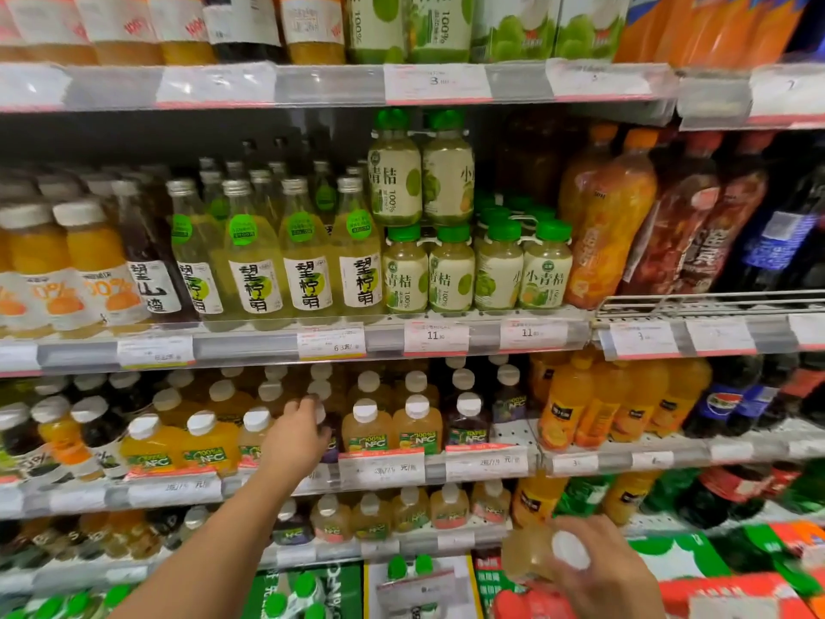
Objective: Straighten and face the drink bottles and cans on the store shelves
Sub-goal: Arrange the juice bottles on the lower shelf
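Two hands at work on the juice shelving. The left hand reaches into the third shelf, its fingers curled round a dark purple juice bottle with a white cap standing in the front row between a pale yellow white-capped bottle and an amber NFC-labelled bottle; most of the dark bottle is hidden behind the hand, so its label facing is not readable. The right hand is low, off the shelves, gripping a pale cloudy juice bottle with a white cap, cap toward the camera; it is blurred. Progress, as a judgement: the row above, green-stickered glass lemon bottles, looks faced, labels front. The third shelf looks part done, with a bare patch of perforated shelf floor right of the purple bottles. The held bottle still wants a place, and the lower shelf looks loose.
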